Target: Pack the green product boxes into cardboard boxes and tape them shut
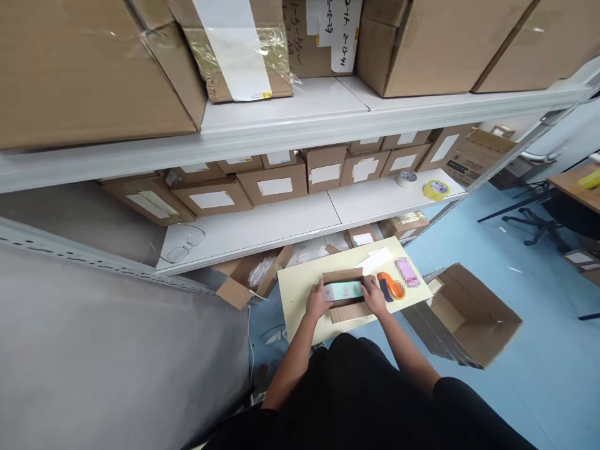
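A small open cardboard box rests on the pale yellow table, its flaps spread. A light green, flat package lies at the box's opening, between my hands. My left hand grips its left end, and my right hand has its right end; the fingertips are partly hidden. Just right of my right hand sits an orange and dark blue tape dispenser. A pink item, blurred, is beyond it. White paper lies behind the box.
A large open carton stands on the floor right of the table. Shelves ahead hold boxes, glasses, white tape and yellow tape. Another open box is left of the table. A grey wall borders the left.
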The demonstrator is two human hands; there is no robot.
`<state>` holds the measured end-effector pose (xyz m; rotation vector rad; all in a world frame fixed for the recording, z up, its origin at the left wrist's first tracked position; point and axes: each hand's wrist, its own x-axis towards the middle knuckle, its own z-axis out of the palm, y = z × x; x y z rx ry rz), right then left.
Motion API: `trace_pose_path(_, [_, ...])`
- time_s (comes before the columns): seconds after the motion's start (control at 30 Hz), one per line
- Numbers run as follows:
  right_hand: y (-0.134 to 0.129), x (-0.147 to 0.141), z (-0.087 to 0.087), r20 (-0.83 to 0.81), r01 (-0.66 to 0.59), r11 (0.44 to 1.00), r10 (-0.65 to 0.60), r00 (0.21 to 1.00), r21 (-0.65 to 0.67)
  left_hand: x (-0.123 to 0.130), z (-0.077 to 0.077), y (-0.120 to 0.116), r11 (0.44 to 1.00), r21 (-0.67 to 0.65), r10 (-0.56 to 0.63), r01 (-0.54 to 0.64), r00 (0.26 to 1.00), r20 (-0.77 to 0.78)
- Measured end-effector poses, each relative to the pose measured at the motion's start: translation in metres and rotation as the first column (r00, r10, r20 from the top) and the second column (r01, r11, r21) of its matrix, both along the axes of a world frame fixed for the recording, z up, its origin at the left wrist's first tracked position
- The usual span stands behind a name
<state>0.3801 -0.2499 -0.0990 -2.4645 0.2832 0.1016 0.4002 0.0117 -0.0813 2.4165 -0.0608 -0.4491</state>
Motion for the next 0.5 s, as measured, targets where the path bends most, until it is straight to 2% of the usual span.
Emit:
trace_pose_path(0.1, [0.001,-0.001,-0.008,0.046,-0.029,1.0,0.029,0.999,0.001,-0.005,-0.013,-0.007,0.999,-0.001,-0.045,0.045,0.998,0.054])
trace_pose_path(0.23, [-0.001,-0.001,-0.012,0.101,-0.075,0.997,0.072,0.992,0.025,-0.014,-0.02,-0.018,0.993,0.011,-0.115,0.115,0.993,0.028])
trace_pose_path(0.37, [-0.006,0.0,-0.017,0.085,-0.122,0.993,0.121,0.989,0.008,-0.016,-0.016,-0.027,0.993,0.081,-0.09,0.084,0.994,0.065])
trace_pose_path(0.5, [-0.014,-0.002,-0.023,-0.036,-0.083,0.996,0.083,0.996,0.014,-0.006,-0.006,-0.033,0.979,0.198,-0.062,0.052,0.997,0.048])
